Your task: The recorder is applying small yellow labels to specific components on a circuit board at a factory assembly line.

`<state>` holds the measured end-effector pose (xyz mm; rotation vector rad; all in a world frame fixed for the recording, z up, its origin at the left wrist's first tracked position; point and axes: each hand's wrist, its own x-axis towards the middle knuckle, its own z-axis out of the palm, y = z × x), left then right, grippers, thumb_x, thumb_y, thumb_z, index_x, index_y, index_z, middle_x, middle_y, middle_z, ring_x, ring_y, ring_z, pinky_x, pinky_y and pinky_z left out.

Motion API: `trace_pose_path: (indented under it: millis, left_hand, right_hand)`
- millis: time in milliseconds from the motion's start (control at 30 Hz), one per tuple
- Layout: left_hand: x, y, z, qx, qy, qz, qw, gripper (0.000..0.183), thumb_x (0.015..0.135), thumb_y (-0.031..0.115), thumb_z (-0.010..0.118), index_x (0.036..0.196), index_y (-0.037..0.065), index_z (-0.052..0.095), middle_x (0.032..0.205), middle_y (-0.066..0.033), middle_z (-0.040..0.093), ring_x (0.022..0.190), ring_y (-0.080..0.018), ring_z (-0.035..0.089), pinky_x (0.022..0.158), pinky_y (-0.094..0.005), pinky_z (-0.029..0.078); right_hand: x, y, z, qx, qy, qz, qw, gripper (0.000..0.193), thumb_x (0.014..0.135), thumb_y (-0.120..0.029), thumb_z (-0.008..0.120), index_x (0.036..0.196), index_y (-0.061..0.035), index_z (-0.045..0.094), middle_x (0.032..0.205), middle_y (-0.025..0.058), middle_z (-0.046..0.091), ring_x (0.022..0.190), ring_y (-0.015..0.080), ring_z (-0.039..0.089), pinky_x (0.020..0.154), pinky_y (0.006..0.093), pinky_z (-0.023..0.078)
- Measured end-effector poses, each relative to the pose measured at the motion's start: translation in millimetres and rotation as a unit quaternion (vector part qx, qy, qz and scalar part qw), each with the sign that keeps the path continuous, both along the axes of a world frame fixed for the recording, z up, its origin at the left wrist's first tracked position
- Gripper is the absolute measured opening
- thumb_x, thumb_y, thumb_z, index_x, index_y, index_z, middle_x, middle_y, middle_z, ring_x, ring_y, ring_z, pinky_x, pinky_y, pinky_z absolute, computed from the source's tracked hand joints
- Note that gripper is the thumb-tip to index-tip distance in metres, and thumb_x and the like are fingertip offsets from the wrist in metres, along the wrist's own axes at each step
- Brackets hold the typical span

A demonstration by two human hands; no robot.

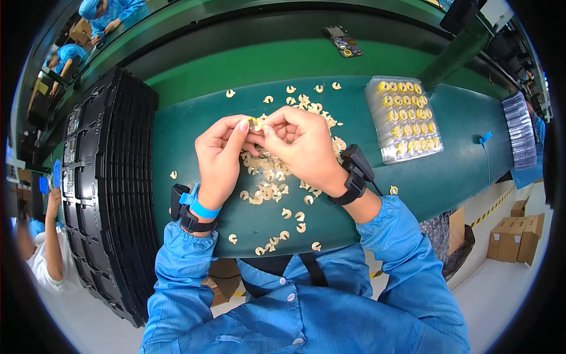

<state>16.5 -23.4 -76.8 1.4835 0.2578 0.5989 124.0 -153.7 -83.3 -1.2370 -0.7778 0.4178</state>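
No lettering, label, brand or number can be read; the floor (488, 301) bears a yellow-and-black striped band (493, 207).

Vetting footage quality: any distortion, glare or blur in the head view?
Head view: fisheye bows the black tray stack; pale glare on the clear plastic tray; left hand and right hand fairly sharp; the small piece between them lacks detail.

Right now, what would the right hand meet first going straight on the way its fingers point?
The small yellow part held in the left hand; the fingertips of the right hand look to be at its edge, though depth leaves contact unclear. Just past it lies the left thumb.
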Motion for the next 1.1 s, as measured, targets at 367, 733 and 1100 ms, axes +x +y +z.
trace_pose_path:
  millis: [367, 733, 1100]
  left_hand:
    - [0.3, -0.4, -0.4, 0.107, -0.017, 0.063, 0.992, 0.017, 0.102, 0.005, 0.061, 0.112, -0.003, 0.072, 0.101, -0.0117, 0.07, 0.082, -0.0163, 0.07, 0.065, -0.0256, 0.055]
    - [1.4, 6.8, -2.6, 0.334, -0.131, 0.089, 0.929, 0.033, 0.08, -0.016, 0.066, 0.105, 0.003, 0.077, 0.09, -0.0114, 0.068, 0.081, -0.0228, 0.069, 0.07, -0.0307, 0.056]
    - [-4.9, 14.0, -3.9, 0.334, -0.137, 0.114, 0.925, 0.021, 0.091, -0.004, 0.069, 0.111, -0.002, 0.072, 0.095, -0.0116, 0.069, 0.08, -0.0218, 0.07, 0.066, -0.0306, 0.055]
  right_hand:
    - [16.1, -9.9, 14.6, -0.122, 0.188, 0.106, 0.969, 0.029, 0.103, -0.024, 0.064, 0.094, 0.0037, 0.065, 0.072, 0.003, 0.064, 0.053, 0.0063, 0.057, 0.043, 0.0234, 0.042]
    - [16.0, -21.9, 44.5, -0.125, 0.35, 0.198, 0.907, 0.026, 0.108, -0.024, 0.056, 0.11, 0.0004, 0.064, 0.086, 0.0032, 0.066, 0.055, 0.0029, 0.05, 0.044, 0.0204, 0.043]
    - [15.4, -15.1, 29.6, -0.089, 0.349, 0.168, 0.918, 0.009, 0.101, -0.01, 0.064, 0.103, -0.0016, 0.066, 0.085, 0.0024, 0.063, 0.053, 0.0033, 0.049, 0.045, 0.021, 0.044]
